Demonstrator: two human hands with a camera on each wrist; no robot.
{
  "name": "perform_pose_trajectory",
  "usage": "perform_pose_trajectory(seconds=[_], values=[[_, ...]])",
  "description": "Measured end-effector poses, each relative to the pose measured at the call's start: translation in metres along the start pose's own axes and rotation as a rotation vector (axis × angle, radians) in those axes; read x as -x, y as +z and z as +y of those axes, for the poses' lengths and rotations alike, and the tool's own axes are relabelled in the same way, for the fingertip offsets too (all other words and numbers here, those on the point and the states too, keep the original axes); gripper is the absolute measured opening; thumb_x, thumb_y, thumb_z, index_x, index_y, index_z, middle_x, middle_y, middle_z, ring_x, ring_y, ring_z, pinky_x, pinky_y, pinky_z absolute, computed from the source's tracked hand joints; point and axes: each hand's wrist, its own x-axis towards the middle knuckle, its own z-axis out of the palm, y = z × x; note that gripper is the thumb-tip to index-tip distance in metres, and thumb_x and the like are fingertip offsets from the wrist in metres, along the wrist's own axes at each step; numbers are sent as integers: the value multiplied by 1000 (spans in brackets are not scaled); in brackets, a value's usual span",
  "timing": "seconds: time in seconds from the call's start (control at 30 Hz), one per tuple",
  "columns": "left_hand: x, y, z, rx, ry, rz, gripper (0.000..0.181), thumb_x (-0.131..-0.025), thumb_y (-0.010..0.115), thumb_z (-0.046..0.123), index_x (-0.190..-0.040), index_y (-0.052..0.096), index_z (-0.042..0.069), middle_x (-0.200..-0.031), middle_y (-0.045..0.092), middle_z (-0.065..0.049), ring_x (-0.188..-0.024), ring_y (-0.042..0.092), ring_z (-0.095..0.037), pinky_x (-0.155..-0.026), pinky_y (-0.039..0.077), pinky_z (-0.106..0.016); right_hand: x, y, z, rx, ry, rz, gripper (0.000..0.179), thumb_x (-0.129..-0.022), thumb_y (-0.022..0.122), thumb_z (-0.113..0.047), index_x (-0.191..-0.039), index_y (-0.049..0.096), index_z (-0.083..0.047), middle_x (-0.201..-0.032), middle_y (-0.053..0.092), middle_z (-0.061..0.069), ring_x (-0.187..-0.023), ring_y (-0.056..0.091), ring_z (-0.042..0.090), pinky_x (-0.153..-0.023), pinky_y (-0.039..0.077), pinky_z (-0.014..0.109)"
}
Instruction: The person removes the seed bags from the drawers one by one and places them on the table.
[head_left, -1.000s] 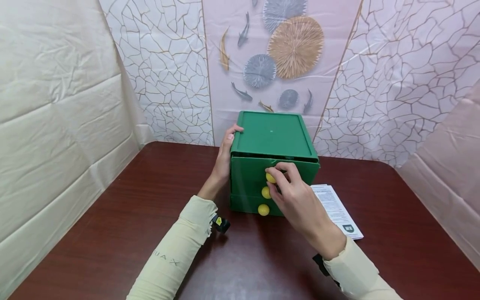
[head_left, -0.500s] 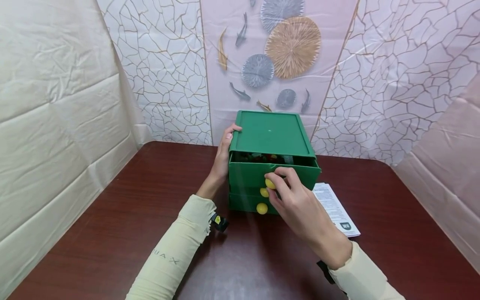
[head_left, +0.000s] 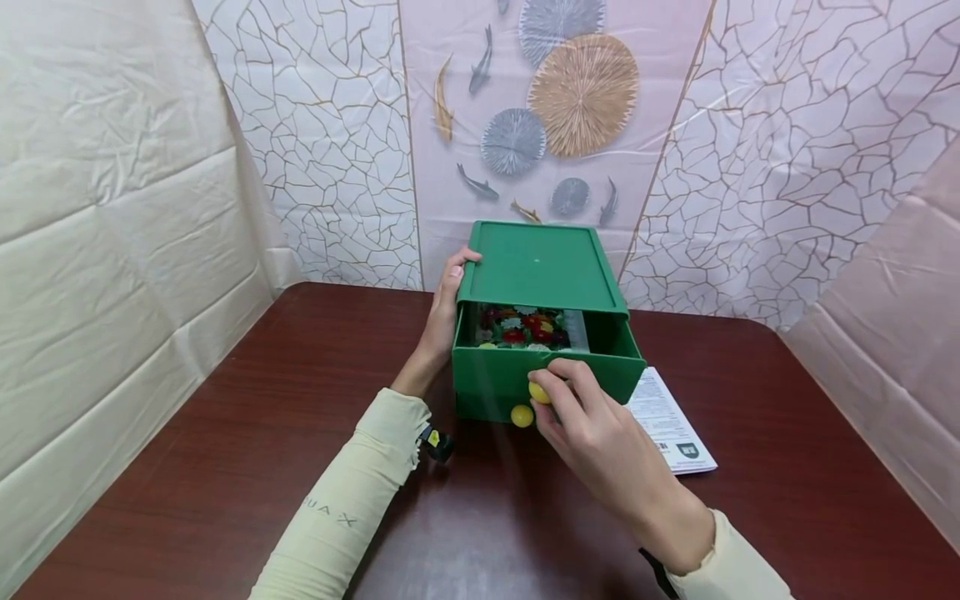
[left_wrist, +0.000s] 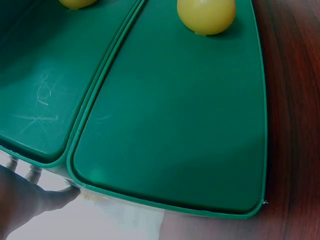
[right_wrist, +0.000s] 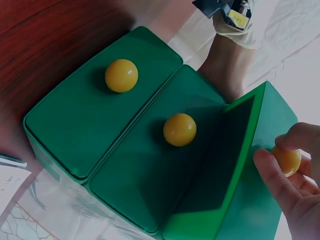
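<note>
A green drawer chest (head_left: 540,267) with three drawers stands on the table. Its top drawer (head_left: 480,363) is pulled partway out and shows small red, white and yellow flower-like pieces (head_left: 514,335) inside. My right hand (head_left: 600,442) pinches that drawer's round yellow knob (right_wrist: 289,161) between thumb and fingers. Against the chest's left side rests my left hand (head_left: 442,325), fingertips at the top edge. In the right wrist view the middle knob (right_wrist: 180,130) and bottom knob (right_wrist: 121,76) sit on closed drawer fronts.
Printed sheets of paper (head_left: 671,425) lie on the dark wooden table (head_left: 360,333), just right of the chest. Patterned cloth (head_left: 337,150) hangs behind the table, with pale cloth (head_left: 112,208) along the left.
The top drawer has slid out toward me with my right hand on its knob, uncovering the pieces inside. My left hand has stayed against the chest's side.
</note>
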Motion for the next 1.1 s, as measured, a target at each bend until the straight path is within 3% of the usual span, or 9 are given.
perform_pose_trajectory(seconds=[0.1,0.2,0.6,0.93,1.1], values=[[0,0,0,-9,3,0,50,-111,25,34,-144,44,2,-172,24,-10,-154,27,-29,-121,25,-52,2,-3,-4,10,-23,22,26,-107,55,-15,-116,68,5,-110,62,19,-87,70,24,-77,62,35],[1,0,2,-15,5,0,49,-111,25,33,-144,44,1,-172,23,-10,-156,25,-29,-123,23,-53,3,-6,-9,22,-50,47,33,-111,46,-19,-114,69,5,-109,63,18,-84,69,23,-75,62,34],[2,2,4,8,12,-6,50,-111,25,33,-143,43,0,-172,23,-12,-155,25,-32,-123,22,-58,10,-24,-25,23,-76,25,38,-114,43,-21,-116,70,5,-108,65,16,-89,68,23,-75,62,35],[4,2,3,6,18,-16,49,-111,23,32,-143,41,0,-173,20,-10,-155,25,-33,-122,23,-58,11,-34,-34,34,-147,108,34,-113,45,-15,-113,71,6,-105,66,16,-89,67,23,-70,61,34],[3,3,4,10,20,-12,48,-111,23,31,-143,41,-1,-173,20,-11,-156,24,-32,-123,21,-57,17,-38,-38,46,-156,88,36,-114,43,-17,-112,71,6,-105,67,15,-89,68,24,-70,62,36]])
